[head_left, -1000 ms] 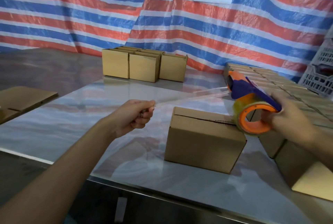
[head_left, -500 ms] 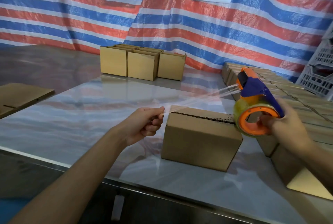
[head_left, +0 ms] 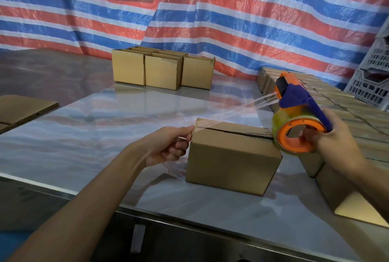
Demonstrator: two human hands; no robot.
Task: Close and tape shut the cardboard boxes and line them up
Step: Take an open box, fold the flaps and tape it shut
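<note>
Pinching the free end of the clear tape strip (head_left: 231,112) between thumb and curled fingers, our left hand (head_left: 168,146) sits at the 9 o'clock end of the cardboard box (head_left: 231,160), with the tape end at the box's upper left corner. The box stands on the steel table (head_left: 94,135), near the front edge and just right of the view's centre. Its 2 top flaps are folded shut. The dark seam between them runs from 9 o'clock to 3 o'clock and is not yet covered along its length.

Our right hand (head_left: 336,141) grips the orange-and-blue tape dispenser (head_left: 299,106) at the box's 3 o'clock end, fingers curled round it. The strip stretches taut through the air from the dispenser's mouth down to the left hand, above the seam.

At 12 o'clock, well apart, we see open boxes (head_left: 163,70), 3 across the front. From 1 o'clock to 4 o'clock, a row of closed boxes (head_left: 347,118) lies near the dispenser. Flat cardboard (head_left: 23,108) rests at 9 o'clock. A striped tarp (head_left: 105,9) hangs behind.
</note>
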